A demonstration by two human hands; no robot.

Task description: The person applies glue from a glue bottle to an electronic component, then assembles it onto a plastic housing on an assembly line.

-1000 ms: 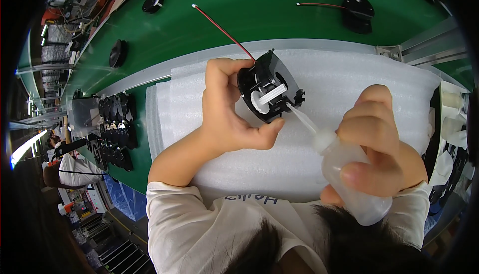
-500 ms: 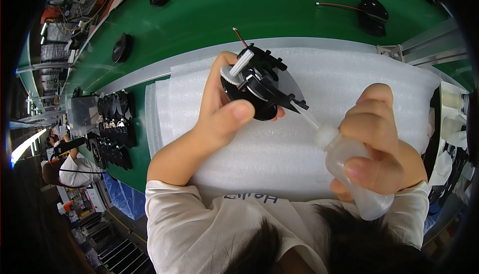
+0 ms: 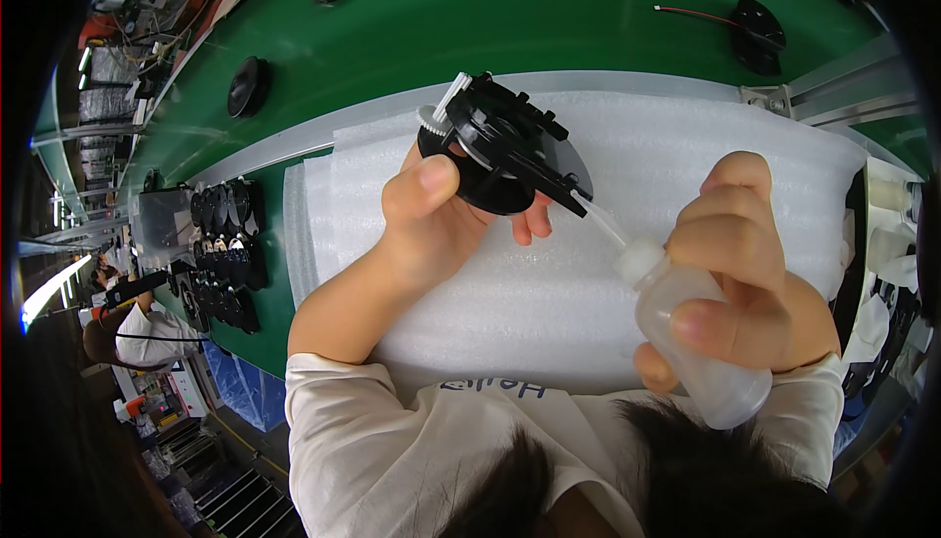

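Observation:
My left hand (image 3: 431, 210) grips a black plastic assembly (image 3: 505, 151), thumb in front and fingers behind. A white gear (image 3: 432, 121) and a white ribbed shaft (image 3: 451, 96) stand out at its upper left. A black arm of the part points down to the right. In my right hand (image 3: 730, 264) is a translucent squeeze bottle (image 3: 701, 337), tilted, its base toward me. The thin nozzle (image 3: 603, 220) of the bottle reaches up to the tip of that arm. Whether it touches, and whether any liquid comes out, I cannot tell.
White foam sheeting (image 3: 588, 322) covers the work surface. Beyond a metal rail runs a green belt (image 3: 510, 9) carrying several black parts, one with a red wire (image 3: 701, 15). Stacked black parts (image 3: 227, 254) stand at the left. White containers (image 3: 887, 244) sit at the right edge. A person (image 3: 152, 332) is farther left.
The black assembly has turned in my left hand and moved slightly up and left. The bottle has shifted only a little. Parts on the green belt have slid to the right.

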